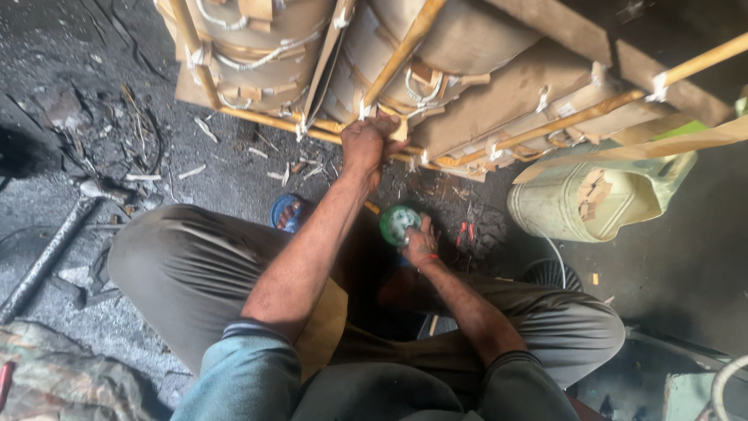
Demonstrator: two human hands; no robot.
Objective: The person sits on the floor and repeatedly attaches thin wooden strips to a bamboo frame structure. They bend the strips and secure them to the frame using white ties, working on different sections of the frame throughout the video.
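A bamboo strut (389, 132) of the wrapped frame (499, 93) is clamped in the left hand (366, 144). Below the frame, a green tape roll (397, 222) is gripped by the right hand (421, 245). Should the strut be released, the frame could probably shift; the roll may slip to the floor (686, 257).

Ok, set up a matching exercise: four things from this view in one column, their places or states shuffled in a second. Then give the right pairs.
Things
1. left hand
2. right hand
3. pale bucket
4. red-handled pliers

Places or states
A. lying on the dark ground beside the green roll
B. gripping a bamboo stick of the cardboard frame
C. on its side at the right, cardboard scraps inside
D. holding a round green roll

Pairs: 1-B, 2-D, 3-C, 4-A
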